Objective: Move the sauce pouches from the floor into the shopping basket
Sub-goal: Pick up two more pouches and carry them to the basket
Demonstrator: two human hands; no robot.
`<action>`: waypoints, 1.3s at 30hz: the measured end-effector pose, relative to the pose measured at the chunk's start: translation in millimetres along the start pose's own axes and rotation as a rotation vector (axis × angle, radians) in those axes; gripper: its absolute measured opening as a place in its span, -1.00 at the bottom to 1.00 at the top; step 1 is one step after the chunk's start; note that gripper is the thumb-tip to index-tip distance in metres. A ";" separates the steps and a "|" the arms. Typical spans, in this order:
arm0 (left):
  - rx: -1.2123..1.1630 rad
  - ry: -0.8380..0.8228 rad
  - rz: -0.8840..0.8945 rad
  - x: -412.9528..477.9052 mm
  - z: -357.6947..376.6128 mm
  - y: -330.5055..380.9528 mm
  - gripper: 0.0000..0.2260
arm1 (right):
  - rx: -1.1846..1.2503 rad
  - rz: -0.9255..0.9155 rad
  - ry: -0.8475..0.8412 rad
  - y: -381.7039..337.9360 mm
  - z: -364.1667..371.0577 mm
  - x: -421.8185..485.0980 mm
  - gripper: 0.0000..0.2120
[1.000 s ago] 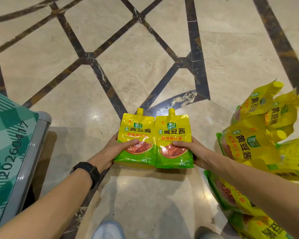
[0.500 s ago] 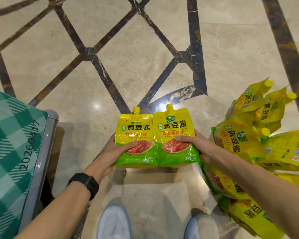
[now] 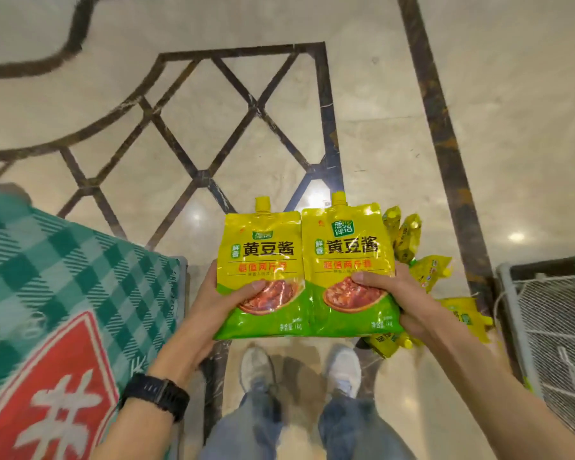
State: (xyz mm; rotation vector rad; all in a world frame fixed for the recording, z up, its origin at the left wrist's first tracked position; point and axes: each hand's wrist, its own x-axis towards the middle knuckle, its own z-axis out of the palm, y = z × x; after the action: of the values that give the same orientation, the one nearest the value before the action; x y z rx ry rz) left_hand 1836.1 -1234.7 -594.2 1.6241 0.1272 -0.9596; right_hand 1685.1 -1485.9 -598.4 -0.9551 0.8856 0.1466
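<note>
I see the left hand [image 3: 213, 305] gripping the left pouch [image 3: 263, 250], the right hand [image 3: 404, 293] gripping the right pouch [image 3: 349, 254], edges touching. Both run lengthwise away from me, spouts forward.

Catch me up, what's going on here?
A standing person holds two sauce pouches side by side, upright: left hand grips the left pouch, right hand the right pouch. Neither is in a basket yet. The other pouches lie on the floor by the right arm, with a wire basket at the right edge.
</note>
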 end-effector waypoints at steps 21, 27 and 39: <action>0.199 -0.547 0.137 -257.7 98.6 264.5 0.06 | 0.247 -0.367 0.290 -144.9 36.0 -397.1 0.08; 0.342 -0.759 0.180 -267.9 116.7 276.0 0.09 | 0.464 -0.461 0.467 -93.7 56.8 -446.5 0.06; 0.720 -1.232 0.163 -388.7 236.7 198.4 -0.02 | 0.860 -0.668 0.876 80.4 52.2 -589.1 0.11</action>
State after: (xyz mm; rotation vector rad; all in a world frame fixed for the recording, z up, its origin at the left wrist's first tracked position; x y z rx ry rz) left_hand 1571.5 -1341.7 -188.1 1.3162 -1.2842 -1.8223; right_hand 1294.1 -1246.4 -216.4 -0.4118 1.1995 -1.2185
